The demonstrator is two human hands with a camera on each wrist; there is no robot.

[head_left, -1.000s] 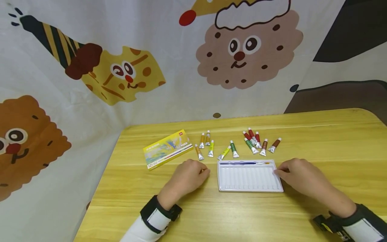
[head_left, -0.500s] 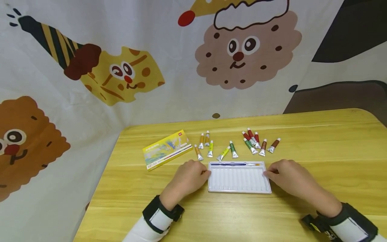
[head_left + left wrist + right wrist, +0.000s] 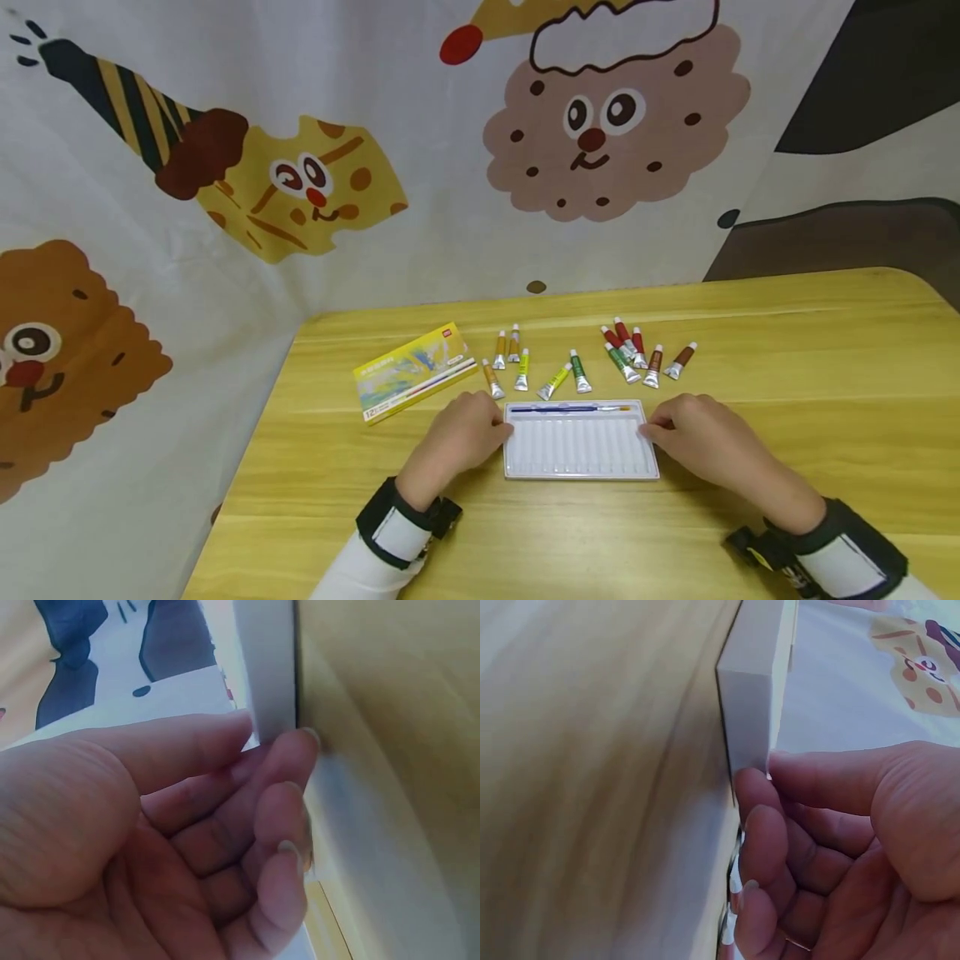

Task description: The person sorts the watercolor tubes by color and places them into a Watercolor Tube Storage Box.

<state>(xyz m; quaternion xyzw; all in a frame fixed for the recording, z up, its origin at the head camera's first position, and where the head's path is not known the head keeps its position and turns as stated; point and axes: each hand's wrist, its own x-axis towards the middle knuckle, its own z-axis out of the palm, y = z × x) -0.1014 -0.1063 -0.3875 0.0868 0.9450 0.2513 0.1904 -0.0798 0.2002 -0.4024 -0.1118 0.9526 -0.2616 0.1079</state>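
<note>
A white paint tray (image 3: 581,450) with a row of narrow slots lies flat on the table. A blue-handled paintbrush (image 3: 566,409) lies in the groove along its far side. My left hand (image 3: 462,433) pinches the tray's left end between thumb and curled fingers. At the opposite end, my right hand (image 3: 705,437) pinches the tray the same way. In the left wrist view the thumb (image 3: 202,746) reaches the tray's white side wall (image 3: 266,667). The right wrist view has the thumb (image 3: 825,776) at the tray's top edge and the index fingertip against its side.
Several paint tubes lie beyond the tray: yellow and ochre ones (image 3: 524,371) to the left, green (image 3: 580,372), red and brown ones (image 3: 653,367) to the right. A yellow paint box (image 3: 416,371) lies at the back left. A cartoon-printed cloth (image 3: 442,250) hangs behind the wooden table (image 3: 570,533).
The tray has slid left with my right hand on its end. My left hand, apart from it a second ago, now grips its left end. The brush moved along in the tray.
</note>
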